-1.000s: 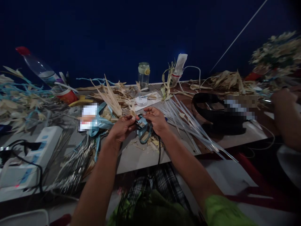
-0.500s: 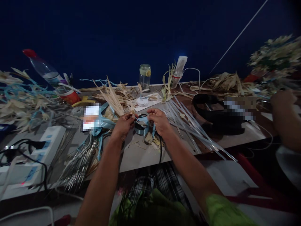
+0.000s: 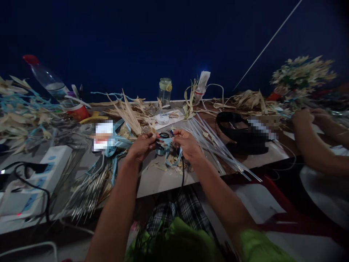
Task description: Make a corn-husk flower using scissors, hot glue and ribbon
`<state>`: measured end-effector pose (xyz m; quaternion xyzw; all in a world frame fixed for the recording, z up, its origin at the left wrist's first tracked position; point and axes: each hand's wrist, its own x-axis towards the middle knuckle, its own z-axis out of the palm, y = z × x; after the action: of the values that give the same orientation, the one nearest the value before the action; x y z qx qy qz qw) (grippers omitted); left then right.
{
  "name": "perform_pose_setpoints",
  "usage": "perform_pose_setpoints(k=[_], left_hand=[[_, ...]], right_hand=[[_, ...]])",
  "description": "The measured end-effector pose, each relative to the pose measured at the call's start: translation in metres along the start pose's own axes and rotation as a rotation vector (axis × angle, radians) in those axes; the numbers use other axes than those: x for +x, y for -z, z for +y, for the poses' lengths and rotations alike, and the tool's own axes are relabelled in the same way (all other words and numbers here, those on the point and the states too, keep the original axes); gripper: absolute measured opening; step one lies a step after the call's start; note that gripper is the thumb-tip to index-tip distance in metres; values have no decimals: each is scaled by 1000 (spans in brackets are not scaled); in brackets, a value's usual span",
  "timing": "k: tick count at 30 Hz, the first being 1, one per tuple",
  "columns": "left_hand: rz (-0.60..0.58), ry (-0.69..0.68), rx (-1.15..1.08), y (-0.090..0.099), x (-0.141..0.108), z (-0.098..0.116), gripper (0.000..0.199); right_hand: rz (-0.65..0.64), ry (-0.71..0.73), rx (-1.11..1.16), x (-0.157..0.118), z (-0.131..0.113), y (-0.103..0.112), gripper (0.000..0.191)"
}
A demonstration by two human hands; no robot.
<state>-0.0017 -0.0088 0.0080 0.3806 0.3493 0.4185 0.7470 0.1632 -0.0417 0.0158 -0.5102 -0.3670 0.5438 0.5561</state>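
Observation:
My left hand (image 3: 142, 145) is closed in a pinch at one end of a light blue ribbon (image 3: 167, 141); whether a small stem is also between its fingers is too dim to tell. My right hand (image 3: 187, 144) pinches the same ribbon, which spans the short gap between both hands. A loose loop of it hangs under my right fingers. Just behind the ribbon lies a dark ring-shaped thing (image 3: 164, 135), partly hidden. Dry husk scraps (image 3: 174, 160) lie on the table (image 3: 155, 182) below my hands.
Dried corn husks (image 3: 131, 116) and a clear bottle (image 3: 165, 91) stand behind. Thin clear rods (image 3: 218, 145) and a black band (image 3: 240, 134) lie right. Metal wires (image 3: 92, 193) and a power strip (image 3: 49, 174) are left. A co-worker's arms (image 3: 313, 142) reach in at right.
The view has turned slightly right, so more of the co-worker's arms shows. My hands stay close together, and the ribbon's loop now hangs more open under my right hand.

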Motion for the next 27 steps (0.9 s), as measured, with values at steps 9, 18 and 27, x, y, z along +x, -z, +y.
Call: perform_pose_setpoints(k=[9,18,27], left_hand=[[-164,-11,51,-2,-7,2,23],[-112,-57,270,-2,-5,-2,28],[-27,-144,454,-6,0,-4,27]], right_hand=[[-198,-6,-138,-2,-6,14,26],[-205,165,-411,-9,-14,10,30],[-138,92,-716,-2,1,-6,18]])
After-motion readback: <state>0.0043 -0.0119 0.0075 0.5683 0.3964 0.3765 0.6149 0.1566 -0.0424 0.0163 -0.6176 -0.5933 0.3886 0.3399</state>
